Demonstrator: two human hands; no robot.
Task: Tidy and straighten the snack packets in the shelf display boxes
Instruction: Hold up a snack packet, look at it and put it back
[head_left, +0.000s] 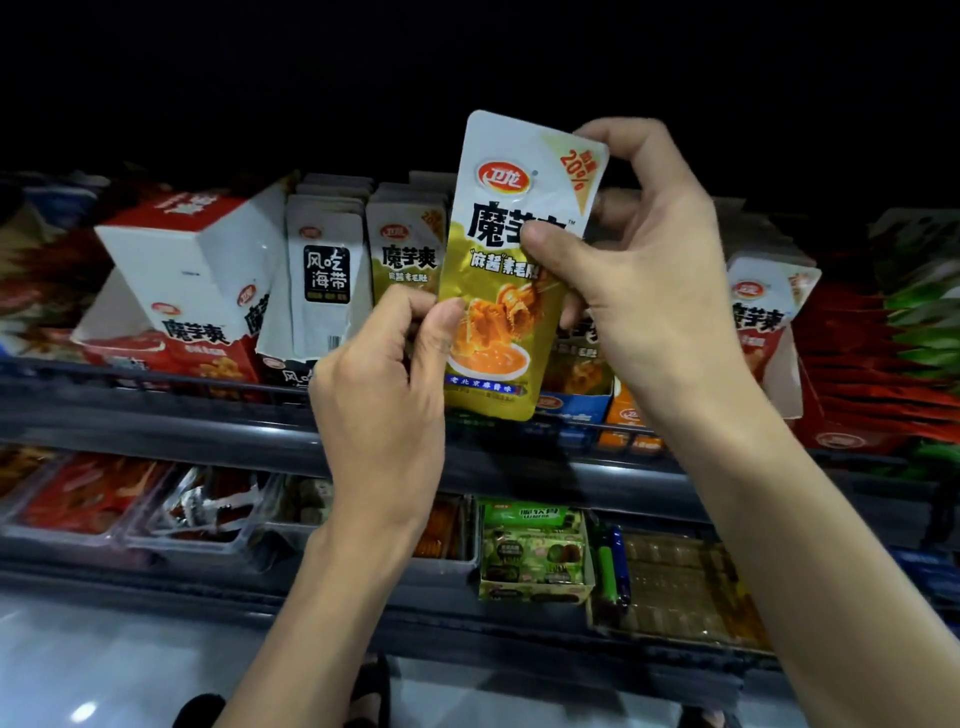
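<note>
A white-and-gold snack packet (498, 291) is held upright in front of the upper shelf. My left hand (384, 374) pinches its lower left edge between thumb and fingers. My right hand (634, 270) grips its right side, thumb across the front print and fingers behind the top corner. Behind it stand rows of matching gold packets (408, 244) and white seaweed packets (324, 260) in their display boxes. A red-and-white display box (192, 270) leans tilted at the left.
More red-and-white packets (763, 312) stand at the right, with blue and orange boxes (587, 405) behind my right wrist. The grey shelf rail (156, 410) runs across. The lower shelf holds clear trays of red snacks (104, 499) and a green box (535, 551).
</note>
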